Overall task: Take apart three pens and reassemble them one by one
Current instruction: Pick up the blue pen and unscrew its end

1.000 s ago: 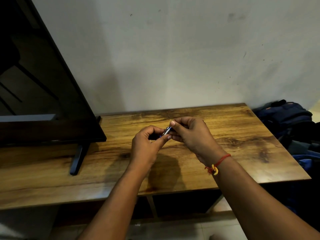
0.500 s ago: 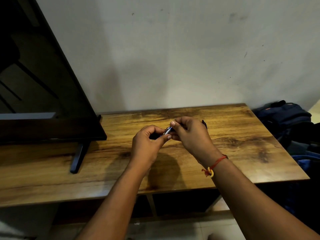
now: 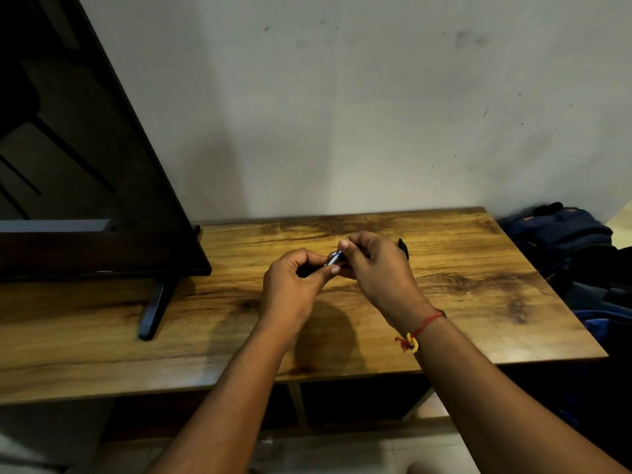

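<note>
Two bare hands meet above the middle of a wooden counter (image 3: 478, 302), sharing a small pen (image 3: 334, 258) with a silver-and-blue section. The left grip (image 3: 294, 289) pinches the pen's lower end between thumb and curled forefinger. The right grip (image 3: 379, 271) clasps the upper end, its thumb-tip pressed on top and its fingers curled round the barrel. The pen is held tilted above the counter top, its high end toward 1 o'clock, and most of its length is hidden inside the two hands. A red thread (image 3: 424, 325) with a yellow knot circles the right wrist. Just beyond the right grip, at 1 o'clock from it, a short black piece (image 3: 403, 248) shows; whether it lies on the counter or is held by the fingers cannot be told. At 9 o'clock a dark television (image 3: 85, 172) stands on the counter, one black foot (image 3: 154, 309) planted on the wood. At 3 o'clock, off the counter's end, a dark blue backpack (image 3: 561, 234) slumps by a pale wall (image 3: 342, 114).
</note>
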